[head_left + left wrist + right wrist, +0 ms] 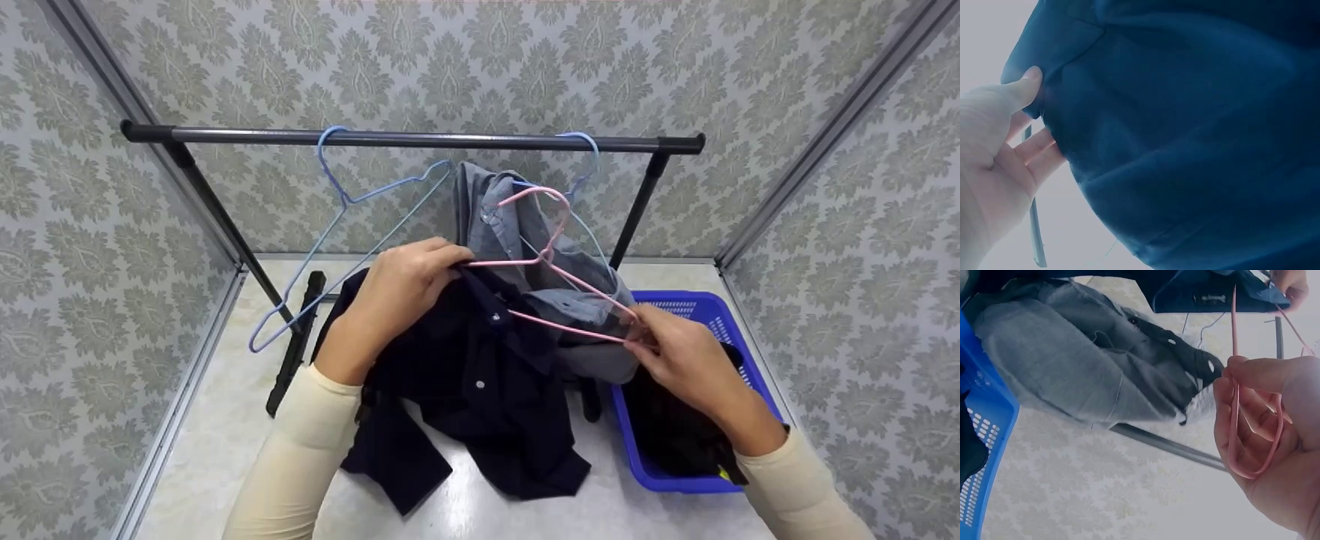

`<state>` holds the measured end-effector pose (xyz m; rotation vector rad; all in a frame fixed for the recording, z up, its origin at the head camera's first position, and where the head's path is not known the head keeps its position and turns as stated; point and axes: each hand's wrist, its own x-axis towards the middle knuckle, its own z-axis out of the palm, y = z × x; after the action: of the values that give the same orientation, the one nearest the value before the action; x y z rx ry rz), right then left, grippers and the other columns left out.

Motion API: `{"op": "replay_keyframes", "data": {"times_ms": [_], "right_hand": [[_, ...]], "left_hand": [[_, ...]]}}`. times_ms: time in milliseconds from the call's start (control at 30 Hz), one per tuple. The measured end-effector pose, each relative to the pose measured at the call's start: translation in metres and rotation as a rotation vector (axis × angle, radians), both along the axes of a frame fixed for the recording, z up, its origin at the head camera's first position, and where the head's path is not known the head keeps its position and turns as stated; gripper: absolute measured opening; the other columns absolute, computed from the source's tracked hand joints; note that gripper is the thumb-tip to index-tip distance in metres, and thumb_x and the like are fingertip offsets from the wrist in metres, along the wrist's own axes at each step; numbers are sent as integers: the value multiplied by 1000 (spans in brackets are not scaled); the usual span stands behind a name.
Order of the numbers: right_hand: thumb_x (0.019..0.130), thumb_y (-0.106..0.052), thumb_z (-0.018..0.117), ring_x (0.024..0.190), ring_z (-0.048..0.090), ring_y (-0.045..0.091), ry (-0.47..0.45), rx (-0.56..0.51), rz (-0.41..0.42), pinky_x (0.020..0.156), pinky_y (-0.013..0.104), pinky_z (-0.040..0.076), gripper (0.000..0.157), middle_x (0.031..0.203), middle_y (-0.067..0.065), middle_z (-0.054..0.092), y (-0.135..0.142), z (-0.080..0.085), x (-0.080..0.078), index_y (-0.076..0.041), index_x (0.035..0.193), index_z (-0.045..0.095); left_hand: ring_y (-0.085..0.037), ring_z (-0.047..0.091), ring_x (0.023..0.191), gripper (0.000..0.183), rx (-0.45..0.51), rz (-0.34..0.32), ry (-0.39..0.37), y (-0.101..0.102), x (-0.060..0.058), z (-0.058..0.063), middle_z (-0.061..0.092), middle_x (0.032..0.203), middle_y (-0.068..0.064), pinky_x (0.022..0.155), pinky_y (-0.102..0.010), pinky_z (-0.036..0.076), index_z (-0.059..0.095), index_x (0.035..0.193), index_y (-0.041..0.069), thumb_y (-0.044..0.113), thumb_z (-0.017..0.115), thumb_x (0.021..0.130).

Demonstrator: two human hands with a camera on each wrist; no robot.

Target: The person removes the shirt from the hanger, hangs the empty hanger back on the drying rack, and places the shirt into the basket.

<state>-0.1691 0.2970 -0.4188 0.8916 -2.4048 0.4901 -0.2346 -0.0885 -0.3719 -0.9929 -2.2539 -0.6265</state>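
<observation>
My left hand point(411, 281) pinches the collar edge of a dark navy shirt point(480, 412), thumb on one side of the cloth and fingers behind it in the left wrist view. The shirt hangs down below with a white button showing. My right hand point(686, 360) grips one end of a pink hanger point(581, 330), whose loop lies across the palm in the right wrist view. The hanger's other end runs into the shirt at the collar beside my left fingers, hidden by cloth there. Its hook points up and to the left.
A black rail point(450, 139) spans the back. On it hang a bare blue hanger point(300, 274) at left and a grey shirt point(487, 195) on another blue hanger point(592, 169) at right. A blue basket point(630, 442) with dark clothes stands on the floor at right. Patterned walls close the sides.
</observation>
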Motion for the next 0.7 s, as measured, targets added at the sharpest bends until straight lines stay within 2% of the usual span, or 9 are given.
{"op": "replay_keyframes", "data": {"times_ms": [200, 400, 567, 700], "right_hand": [[75, 2, 88, 70, 70, 9, 5, 15, -51, 60, 25, 57, 33, 84, 0, 72, 15, -3, 3, -7, 99, 67], [72, 4, 86, 68, 69, 7, -23, 24, -70, 61, 23, 57, 34, 81, -4, 71, 35, -8, 5, -8, 98, 67], [71, 7, 85, 67, 65, 3, -88, 2, -66, 62, 15, 54, 35, 79, -7, 70, 55, -13, 9, -7, 99, 68], [71, 10, 84, 67, 64, 1, -133, -34, -88, 63, 10, 52, 37, 78, -8, 69, 66, -16, 15, -7, 99, 67]], "left_hand": [[-24, 73, 90, 25, 10, 48, -72, -10, -5, -14, 75, 101, 0, 82, -42, 58, 77, 110, 14, 0, 68, 92], [-27, 74, 93, 24, 21, 95, -114, -19, -11, -34, 76, 102, -2, 83, -46, 58, 77, 112, 14, 3, 72, 91], [-30, 74, 99, 23, 13, 133, -178, -24, -14, -53, 76, 106, -5, 86, -48, 58, 77, 112, 13, 5, 74, 91], [-32, 74, 95, 23, 0, 187, -210, -27, -15, -68, 76, 104, -5, 81, -50, 58, 77, 112, 13, 6, 74, 91]]}}
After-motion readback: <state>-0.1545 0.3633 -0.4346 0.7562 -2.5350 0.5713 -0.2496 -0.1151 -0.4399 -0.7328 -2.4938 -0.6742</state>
